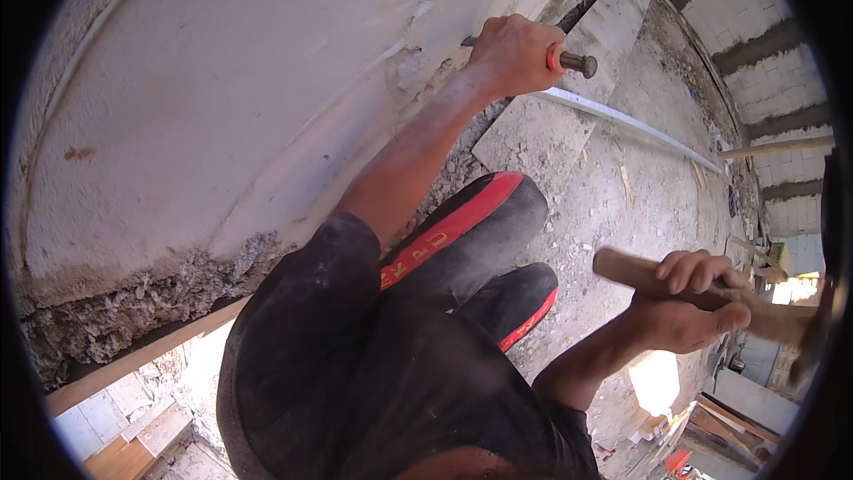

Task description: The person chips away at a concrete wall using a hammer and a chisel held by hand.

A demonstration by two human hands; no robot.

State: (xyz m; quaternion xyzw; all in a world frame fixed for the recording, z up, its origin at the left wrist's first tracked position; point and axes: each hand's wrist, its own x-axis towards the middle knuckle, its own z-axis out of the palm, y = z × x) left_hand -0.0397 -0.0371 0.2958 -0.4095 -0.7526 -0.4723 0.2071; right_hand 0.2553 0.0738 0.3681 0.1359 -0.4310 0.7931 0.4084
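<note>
Left hand [514,55]: fingers clamped on chisel [569,60], tip set against plaster wall [222,107]. Right hand [693,302]: fingers wrapped round hammer handle [633,271], drawn back, well apart. Advice: hold the chisel steady; strike its butt squarely. Rubble on floor [622,187].

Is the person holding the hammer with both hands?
No, only the right hand grips the hammer's wooden handle; the left hand holds a chisel against the wall.
</note>
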